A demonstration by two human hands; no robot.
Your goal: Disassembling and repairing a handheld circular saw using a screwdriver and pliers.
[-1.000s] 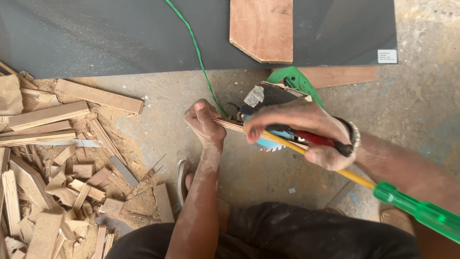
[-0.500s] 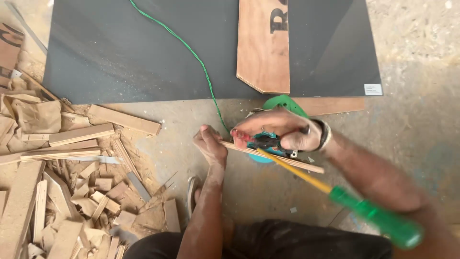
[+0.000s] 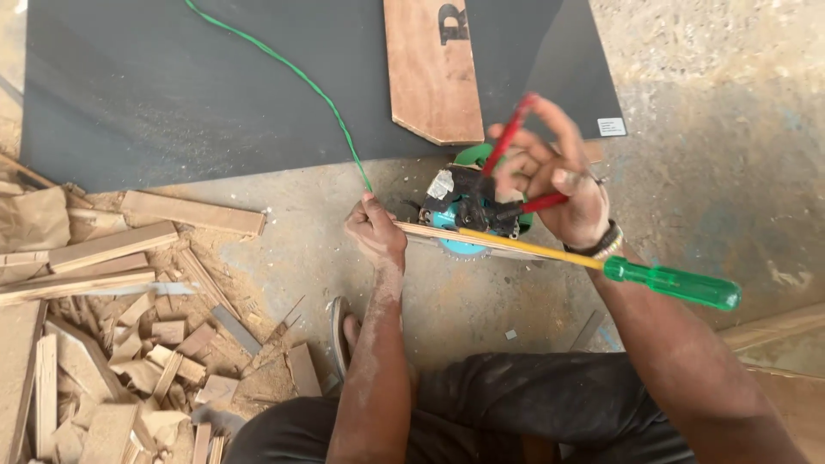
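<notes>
The small teal circular saw lies on the concrete floor at the near edge of the dark sheet; half a second ago the right hand lay low over it, and now it is lifted, grasping red-handled pliers with a yellow, green-handled screwdriver below. The left hand is closed on a thin wood strip beside the saw. A small white rectangular label sits at the sheet's near right corner, and a brown plywood piece with dark lettering lies on the sheet.

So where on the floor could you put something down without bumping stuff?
Bare concrete floor lies right of the dark board, and a smaller bare patch sits between the wood scraps and the left hand. It is crowded around the saw, the right hand and the screwdriver.
</notes>
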